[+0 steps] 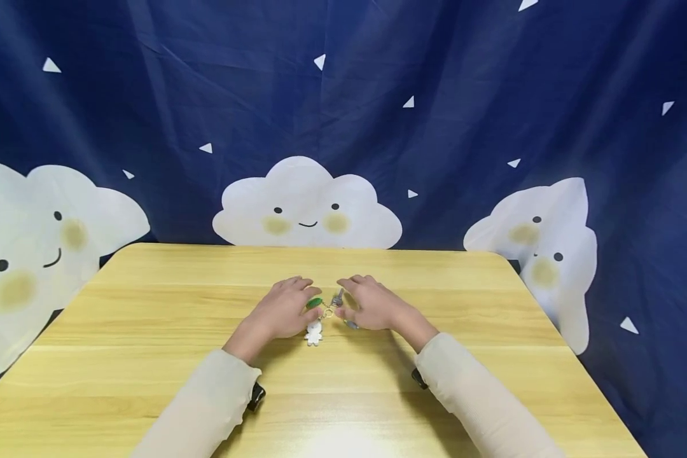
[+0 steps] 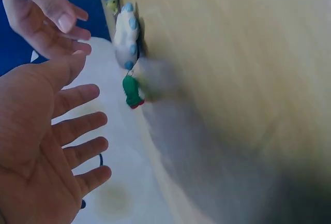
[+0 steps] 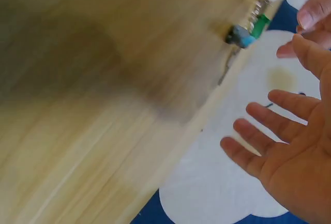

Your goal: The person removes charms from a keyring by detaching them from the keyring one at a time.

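Observation:
A keychain lies on the wooden table, its ring (image 1: 329,313) between my two hands. From it spread a white figure charm (image 1: 313,334), a green charm (image 1: 313,303), a key (image 1: 338,298) and a grey-blue charm (image 1: 352,324). My left hand (image 1: 286,308) hovers at the left side, fingers spread and relaxed, near the white and green charms. Opposite it, my right hand (image 1: 378,305) is held over the key side, partly covering the grey-blue charm. Both wrist views show bare palms; the left hand (image 2: 46,141) and right hand (image 3: 295,141) hold nothing.
The light wooden table (image 1: 177,305) ends at a far edge against a dark blue curtain (image 1: 366,95) printed with white clouds (image 1: 306,191) and small triangles. Dark wrist devices (image 1: 256,397) show under the pale sleeves (image 1: 200,407).

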The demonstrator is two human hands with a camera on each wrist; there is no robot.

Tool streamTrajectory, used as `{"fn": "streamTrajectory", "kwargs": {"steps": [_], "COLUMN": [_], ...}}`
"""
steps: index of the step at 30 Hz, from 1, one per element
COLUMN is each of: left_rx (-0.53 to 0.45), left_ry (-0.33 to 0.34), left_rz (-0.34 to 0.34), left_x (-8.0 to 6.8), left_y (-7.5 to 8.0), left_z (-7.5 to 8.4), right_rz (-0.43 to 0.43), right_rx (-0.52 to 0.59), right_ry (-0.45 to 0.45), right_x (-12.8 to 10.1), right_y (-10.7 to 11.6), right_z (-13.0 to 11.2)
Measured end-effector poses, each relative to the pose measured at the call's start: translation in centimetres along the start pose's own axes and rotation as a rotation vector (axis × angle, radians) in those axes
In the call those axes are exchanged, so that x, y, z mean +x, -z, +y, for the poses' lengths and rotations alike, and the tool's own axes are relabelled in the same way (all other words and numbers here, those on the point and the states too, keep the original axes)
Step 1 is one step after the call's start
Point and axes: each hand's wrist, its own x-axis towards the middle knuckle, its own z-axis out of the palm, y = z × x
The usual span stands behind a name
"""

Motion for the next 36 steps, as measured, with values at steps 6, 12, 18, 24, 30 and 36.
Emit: {"fn": "streamTrajectory", "kwargs": {"steps": [6, 12, 18, 24, 30, 36], "left_rx": [-0.090, -0.134, -0.183, -0.208, -0.238, -0.273], "left_ry": [0.006, 0.032, 0.055, 0.077, 0.083, 0.099], "left_rz": [-0.009, -0.014, -0.020, -0.011, 0.014, 0.041], "left_x": [1.0, 1.8, 2.4, 2.7, 3.0, 3.3], "left_y": [-0.9, -1.5, -2.0, -2.2, -2.5, -2.8], "left_z": [0.3, 0.5, 0.6, 0.5, 0.4, 0.3], "right_rz": [0.022, 0.061, 0.072, 0.078, 0.083, 0.070], "right_rx": [0.028, 0.052, 0.036, 0.036, 0.058, 0.075], "right_ry": [0.093, 0.133, 0.105, 0.112, 0.076, 0.073], "right_x": [0.6, 1.0, 1.2, 1.5, 2.3, 2.6], "right_y": [-0.6, -1.7, -2.4, -2.4, -2.4, -2.3], "right_z": [-0.3, -0.1, 0.0, 0.1, 0.4, 0.6]}}
